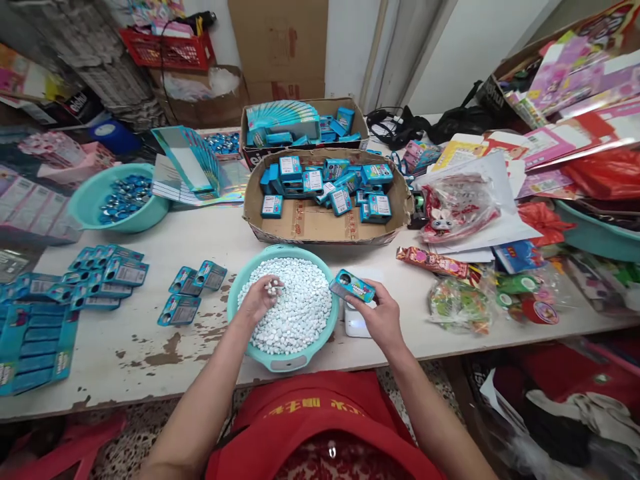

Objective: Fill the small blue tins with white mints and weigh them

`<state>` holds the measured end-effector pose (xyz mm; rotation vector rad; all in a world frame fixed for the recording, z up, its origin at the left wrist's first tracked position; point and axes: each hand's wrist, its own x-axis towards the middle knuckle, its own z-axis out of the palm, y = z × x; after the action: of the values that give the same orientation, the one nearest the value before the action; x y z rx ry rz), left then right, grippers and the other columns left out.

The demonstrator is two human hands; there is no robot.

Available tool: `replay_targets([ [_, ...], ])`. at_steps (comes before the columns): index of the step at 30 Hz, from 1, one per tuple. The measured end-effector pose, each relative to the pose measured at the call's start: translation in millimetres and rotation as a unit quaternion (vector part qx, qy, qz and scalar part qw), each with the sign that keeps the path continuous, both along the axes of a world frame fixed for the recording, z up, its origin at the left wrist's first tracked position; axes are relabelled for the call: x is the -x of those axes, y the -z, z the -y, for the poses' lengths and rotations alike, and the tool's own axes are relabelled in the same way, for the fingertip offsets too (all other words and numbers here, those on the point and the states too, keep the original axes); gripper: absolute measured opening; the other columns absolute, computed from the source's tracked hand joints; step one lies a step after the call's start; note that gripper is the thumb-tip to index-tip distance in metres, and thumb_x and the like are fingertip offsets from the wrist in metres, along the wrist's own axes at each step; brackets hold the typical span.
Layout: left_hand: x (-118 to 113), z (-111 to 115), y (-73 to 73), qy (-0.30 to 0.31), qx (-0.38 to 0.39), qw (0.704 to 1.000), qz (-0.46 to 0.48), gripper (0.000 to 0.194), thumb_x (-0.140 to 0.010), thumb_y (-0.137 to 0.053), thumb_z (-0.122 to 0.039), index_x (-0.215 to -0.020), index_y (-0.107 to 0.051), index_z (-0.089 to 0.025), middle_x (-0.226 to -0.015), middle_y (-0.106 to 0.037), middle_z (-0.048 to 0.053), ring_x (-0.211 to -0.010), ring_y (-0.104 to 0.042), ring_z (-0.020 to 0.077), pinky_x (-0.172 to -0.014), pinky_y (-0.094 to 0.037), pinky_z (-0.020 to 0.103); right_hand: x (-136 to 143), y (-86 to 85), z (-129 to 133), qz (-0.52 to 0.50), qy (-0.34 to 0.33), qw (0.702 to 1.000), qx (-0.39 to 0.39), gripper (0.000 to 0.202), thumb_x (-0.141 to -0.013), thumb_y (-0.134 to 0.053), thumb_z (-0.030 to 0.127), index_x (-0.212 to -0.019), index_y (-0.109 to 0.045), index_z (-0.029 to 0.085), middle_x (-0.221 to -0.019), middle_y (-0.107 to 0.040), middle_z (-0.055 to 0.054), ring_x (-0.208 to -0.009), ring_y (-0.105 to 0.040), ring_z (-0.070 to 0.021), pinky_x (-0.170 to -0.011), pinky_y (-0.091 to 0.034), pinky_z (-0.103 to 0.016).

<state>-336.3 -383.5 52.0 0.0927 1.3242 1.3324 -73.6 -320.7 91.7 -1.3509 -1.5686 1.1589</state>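
From afar, I see the left hand [256, 301] cupping small white pellets [273, 288] over the round turquoise plastic basin [319, 339], seemingly mid-scoop; the right hand [384, 317] grips a blue rectangular box [353, 287], which likely next needs holding steady.

Single head-worn view. Looks forward and down from above red apron [320, 430], which fills bottom centre. Left hand [261, 300] and right hand [384, 319] sit close, near mid-frame, forearms entering from below. Basin [287, 362] about as near. Table [125, 350] crosses the width; wall [470, 67] farther off, at top. Wide field.
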Motion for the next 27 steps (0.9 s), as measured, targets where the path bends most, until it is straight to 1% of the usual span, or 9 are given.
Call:
replay_targets([
  [3,-10,-15,-13.1,-0.067,0.019,0.997,0.046,0.019,-0.069,-0.059,-0.03,-0.065,-0.047,-0.017,-0.055,-0.049,-0.002,-0.041,-0.041,0.0049,-0.036,-0.023,0.015,22,-2.1,7,0.027,-0.062,0.997,-0.043,0.039,-0.069,-0.072,0.045,-0.1,-0.065,0.022,-0.096,-0.067,-0.005,-0.09,-0.062,-0.0224,-0.081,-0.048,-0.035],
  [6,-23,-26,-39.2,-0.113,-0.068,0.99,0.043,0.023,-0.072,-0.057,-0.031,-0.061,-0.041,-0.018,-0.052,-0.041,-0.005,-0.04,-0.038,0.0045,-0.039,-0.028,0.017,41,-0.9,13,0.072,-0.114,0.988,-0.076,0.035,-0.071,-0.071,0.041,-0.1,-0.064,0.023,-0.098,-0.067,-0.006,-0.094,-0.061,-0.0249,-0.081,-0.047,-0.037],
  [9,-43,-29,-64.3,-0.144,-0.152,0.977,-0.039,0.031,-0.077,-0.055,-0.04,-0.059,-0.041,-0.019,-0.052,-0.041,-0.003,-0.046,-0.046,0.0077,-0.046,-0.038,0.02,57,1.5,19,0.115,-0.152,0.977,-0.094,0.031,-0.072,-0.07,0.037,-0.099,-0.064,0.024,-0.098,-0.067,-0.006,-0.093,-0.061,-0.0264,-0.08,-0.047,-0.038],
  [11,-55,-29,-72.0,-0.163,-0.162,0.967,-0.113,0.033,-0.079,-0.054,-0.045,-0.06,-0.044,-0.019,-0.055,-0.046,-0.002,-0.051,-0.051,0.0099,-0.052,-0.043,0.023,67,2.5,22,0.129,-0.163,0.973,-0.101,0.029,-0.073,-0.069,0.036,-0.099,-0.064,0.024,-0.097,-0.068,-0.006,-0.093,-0.061,-0.0263,-0.08,-0.047,-0.038],
  [14,-65,-30,-70.1,-0.178,-0.166,0.95,-0.195,0.034,-0.079,-0.056,-0.048,-0.063,-0.047,-0.019,-0.057,-0.051,-0.001,-0.055,-0.054,0.0108,-0.058,-0.045,0.024,78,1.0,25,0.138,-0.166,0.971,-0.104,0.027,-0.074,-0.068,0.032,-0.1,-0.064,0.024,-0.097,-0.068,-0.006,-0.094,-0.061,-0.026,-0.081,-0.047,-0.039],
  [16,-66,-31,-66.4,-0.177,-0.174,0.946,-0.209,0.036,-0.08,-0.056,-0.049,-0.063,-0.047,-0.019,-0.056,-0.049,-0.002,-0.055,-0.054,0.0103,-0.057,-0.044,0.023,81,-1.9,26,0.144,-0.166,0.97,-0.101,0.027,-0.074,-0.068,0.03,-0.099,-0.064,0.023,-0.097,-0.068,-0.006,-0.094,-0.061,-0.0256,-0.081,-0.047,-0.038],
  [20,-61,-38,-67.3,-0.189,-0.189,0.948,-0.171,0.035,-0.08,-0.057,-0.05,-0.067,-0.048,-0.019,-0.052,-0.042,-0.004,-0.045,-0.042,0.0071,-0.045,-0.033,0.02,82,-5.7,22,0.153,-0.16,0.971,-0.087,0.027,-0.073,-0.069,0.027,-0.099,-0.064,0.023,-0.099,-0.068,-0.006,-0.096,-0.06,-0.0254,-0.082,-0.046,-0.038],
  [24,-56,-48,-71.2,-0.177,-0.194,0.957,-0.12,0.035,-0.078,-0.061,-0.05,-0.068,-0.049,-0.019,-0.047,-0.035,-0.007,-0.039,-0.031,0.0053,-0.039,-0.023,0.019,83,-3.6,15,0.141,-0.153,0.975,-0.077,0.027,-0.072,-0.07,0.028,-0.098,-0.065,0.024,-0.099,-0.068,-0.005,-0.094,-0.061,-0.0249,-0.081,-0.047,-0.038],
  [27,-45,-46,-62.5,-0.175,-0.175,0.96,-0.134,0.035,-0.079,-0.057,-0.053,-0.071,-0.049,-0.02,-0.045,-0.031,-0.007,-0.037,-0.028,0.006,-0.038,-0.022,0.02,78,-5.1,11,0.086,-0.145,0.984,-0.05,0.028,-0.07,-0.071,0.033,-0.095,-0.066,0.023,-0.094,-0.069,-0.004,-0.09,-0.063,-0.0237,-0.079,-0.048,-0.036],
])
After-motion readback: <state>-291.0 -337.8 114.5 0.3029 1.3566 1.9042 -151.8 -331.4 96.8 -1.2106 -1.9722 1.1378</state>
